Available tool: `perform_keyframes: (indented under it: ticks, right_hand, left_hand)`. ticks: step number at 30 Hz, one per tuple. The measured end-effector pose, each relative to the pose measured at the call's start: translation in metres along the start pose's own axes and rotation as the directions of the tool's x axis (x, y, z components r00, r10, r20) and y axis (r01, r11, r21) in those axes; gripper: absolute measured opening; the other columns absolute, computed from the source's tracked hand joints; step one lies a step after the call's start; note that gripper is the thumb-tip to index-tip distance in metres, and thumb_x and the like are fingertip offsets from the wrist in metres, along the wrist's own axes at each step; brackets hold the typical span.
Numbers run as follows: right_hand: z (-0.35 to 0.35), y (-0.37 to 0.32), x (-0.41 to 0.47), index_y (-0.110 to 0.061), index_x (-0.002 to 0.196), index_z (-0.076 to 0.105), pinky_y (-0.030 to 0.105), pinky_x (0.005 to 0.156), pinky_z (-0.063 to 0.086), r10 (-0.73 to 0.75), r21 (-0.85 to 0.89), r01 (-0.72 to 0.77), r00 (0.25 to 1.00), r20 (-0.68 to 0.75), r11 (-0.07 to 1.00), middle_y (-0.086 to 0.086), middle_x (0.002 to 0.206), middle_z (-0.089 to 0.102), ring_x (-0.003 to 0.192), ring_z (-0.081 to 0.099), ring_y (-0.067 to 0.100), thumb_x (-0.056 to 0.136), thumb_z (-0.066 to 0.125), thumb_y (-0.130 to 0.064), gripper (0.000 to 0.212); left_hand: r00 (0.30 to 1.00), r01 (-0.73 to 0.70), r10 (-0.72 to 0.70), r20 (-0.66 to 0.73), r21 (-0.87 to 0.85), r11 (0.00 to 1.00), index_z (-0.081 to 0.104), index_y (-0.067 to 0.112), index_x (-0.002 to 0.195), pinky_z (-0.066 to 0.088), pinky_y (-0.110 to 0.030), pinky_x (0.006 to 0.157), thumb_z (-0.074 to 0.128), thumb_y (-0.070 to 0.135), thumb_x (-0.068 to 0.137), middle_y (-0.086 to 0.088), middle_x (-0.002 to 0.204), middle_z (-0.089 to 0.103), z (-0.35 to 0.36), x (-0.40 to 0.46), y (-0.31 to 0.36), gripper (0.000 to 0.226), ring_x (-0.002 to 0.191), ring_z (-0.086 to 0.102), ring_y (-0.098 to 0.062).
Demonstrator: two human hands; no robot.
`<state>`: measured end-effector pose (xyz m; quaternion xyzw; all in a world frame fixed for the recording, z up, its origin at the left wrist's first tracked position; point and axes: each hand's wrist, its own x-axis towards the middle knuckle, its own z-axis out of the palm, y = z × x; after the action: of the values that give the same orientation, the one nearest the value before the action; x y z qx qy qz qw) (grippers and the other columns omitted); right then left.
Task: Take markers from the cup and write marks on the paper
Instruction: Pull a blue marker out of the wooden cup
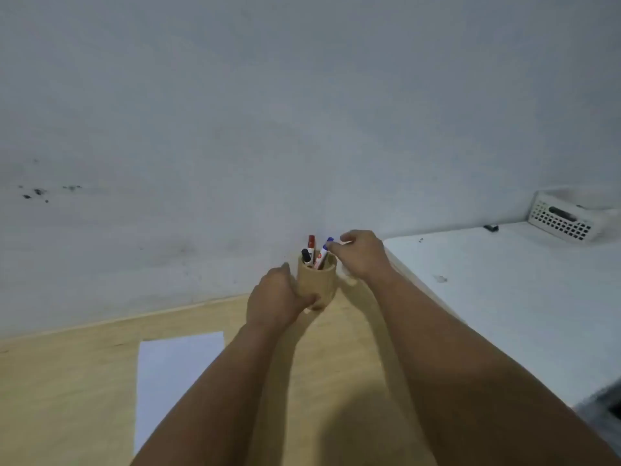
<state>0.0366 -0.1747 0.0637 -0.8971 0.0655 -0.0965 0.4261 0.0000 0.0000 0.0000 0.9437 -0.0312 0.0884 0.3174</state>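
1. wall of pale grey-white plaster [302, 112] fills the upper half of the view, with dark specks at about nine o'clock.
2. light wooden tabletop [67, 381] runs across the lower part; a white counter surface [504, 297] adjoins it toward three o'clock, carrying a white perforated plastic basket [561, 218] at its far corner.
3. white rectangular sheet of paper [174, 371] lies flat toward seven o'clock, unmarked as far as can be seen, well apart from the cup.
4. left hand [275, 297] is wrapped around the lower wall of the tan cylindrical wooden cup [317, 280], fingers pressed to its side, steadying it upright just at the wall's foot.
5. right hand [359, 253] reaches in from the cup's three o'clock side, thumb and forefinger pinching the cap end of the blue-capped white marker [324, 252].
6. that marker's long axis leans from the cup's mouth toward one o'clock, straight at the right hand, so it is plainly the nearer hand; a pull along that same slant looks the cleanest way out.
7. red-capped marker [311, 248] stands nearly upright toward twelve o'clock, and a shorter black-capped marker [306, 256] sits beside it at the eleven o'clock rim, both untouched.
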Motion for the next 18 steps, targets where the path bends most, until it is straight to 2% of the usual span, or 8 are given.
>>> perform_keyframes:
  ticks: [1, 4, 7, 10, 12, 14, 15, 18]
  right_hand:
    - [0.005, 0.0, 0.008, -0.008, 0.129, 0.075, 0.029, 0.1, 0.05, 0.002, 0.039, -0.002, 1.0, -0.006, 0.999, 0.008, 0.131, 0.075, 0.126, 0.068, 0.024, 0.092, 0.079, -0.038, 0.047]
    - [0.015, 0.002, 0.019, -0.013, 0.105, 0.082, 0.025, 0.086, 0.047, -0.004, 0.098, 0.004, 1.0, 0.001, 0.995, 0.001, 0.102, 0.078, 0.104, 0.072, 0.019, 0.092, 0.081, -0.03, 0.021]
    - [0.025, 0.008, 0.025, -0.015, 0.093, 0.082, 0.027, 0.083, 0.054, -0.002, 0.144, 0.007, 0.999, -0.032, 0.99, -0.002, 0.088, 0.077, 0.09, 0.072, 0.018, 0.092, 0.081, -0.023, 0.007]
    - [0.03, 0.011, 0.02, -0.007, 0.081, 0.078, 0.018, 0.062, 0.05, 0.016, 0.15, -0.012, 1.0, -0.026, 0.989, 0.0, 0.071, 0.069, 0.066, 0.063, 0.013, 0.094, 0.079, -0.018, 0.017]
    - [0.032, 0.01, 0.013, -0.002, 0.081, 0.077, 0.012, 0.053, 0.046, 0.006, 0.15, -0.003, 1.0, -0.019, 0.989, 0.002, 0.069, 0.068, 0.061, 0.06, 0.012, 0.096, 0.078, -0.018, 0.022]
    - [0.029, 0.006, 0.008, -0.008, 0.083, 0.077, 0.01, 0.056, 0.047, -0.009, 0.202, 0.015, 1.0, -0.03, 0.979, 0.0, 0.074, 0.071, 0.066, 0.063, 0.01, 0.097, 0.077, -0.018, 0.017]
    - [0.025, 0.002, 0.006, -0.012, 0.086, 0.077, 0.014, 0.063, 0.051, -0.023, 0.222, 0.034, 0.998, -0.05, 0.975, 0.0, 0.079, 0.073, 0.071, 0.066, 0.01, 0.097, 0.077, -0.019, 0.013]
    - [0.006, -0.017, 0.003, -0.012, 0.09, 0.077, 0.04, 0.086, 0.058, -0.106, 0.234, 0.136, 0.985, -0.134, 0.963, 0.01, 0.091, 0.078, 0.085, 0.071, 0.02, 0.096, 0.077, -0.02, 0.01]
  left_hand:
    - [1.0, 0.005, -0.006, -0.013, -0.047, 0.999, 0.05, 0.016, 0.091, 0.037, -0.035, 0.064, 0.082, 0.053, 0.072, 0.0, 0.091, 0.058, 0.006, 0.005, -0.001, 0.053, 0.083, 0.056, -0.024]
    - [0.997, -0.013, -0.002, -0.075, -0.2, 0.98, 0.056, 0.014, 0.097, 0.043, -0.037, 0.065, 0.083, 0.05, 0.071, -0.001, 0.094, 0.065, 0.02, 0.013, -0.003, 0.052, 0.086, 0.06, -0.025]
    - [0.993, -0.069, 0.034, -0.109, -0.338, 0.939, 0.064, 0.029, 0.122, 0.056, -0.039, 0.08, 0.077, 0.05, 0.072, 0.006, 0.11, 0.074, 0.025, 0.008, 0.001, 0.056, 0.099, 0.068, -0.018]
    - [0.996, -0.044, 0.008, -0.09, -0.397, 0.917, 0.063, 0.032, 0.127, 0.058, -0.04, 0.085, 0.079, 0.042, 0.078, 0.009, 0.115, 0.074, 0.028, 0.004, 0.004, 0.052, 0.103, 0.068, -0.016]
    - [0.996, -0.016, -0.023, -0.086, -0.423, 0.906, 0.063, 0.029, 0.126, 0.058, -0.042, 0.085, 0.08, 0.042, 0.076, 0.01, 0.112, 0.073, 0.03, 0.001, 0.004, 0.055, 0.103, 0.068, -0.017]
    - [0.997, 0.015, -0.046, -0.06, -0.443, 0.896, 0.064, 0.027, 0.124, 0.058, -0.038, 0.083, 0.081, 0.036, 0.078, 0.015, 0.104, 0.069, 0.029, -0.001, 0.006, 0.049, 0.099, 0.068, -0.015]
    - [0.998, 0.021, -0.047, -0.049, -0.433, 0.901, 0.063, 0.026, 0.123, 0.057, -0.036, 0.082, 0.081, 0.031, 0.08, 0.016, 0.103, 0.067, 0.026, -0.001, 0.008, 0.047, 0.099, 0.067, -0.015]
    - [0.999, -0.013, 0.001, -0.034, -0.341, 0.94, 0.053, 0.019, 0.14, 0.055, -0.038, 0.089, 0.082, 0.029, 0.08, -0.001, 0.125, 0.069, 0.015, -0.004, 0.011, 0.068, 0.117, 0.065, -0.025]
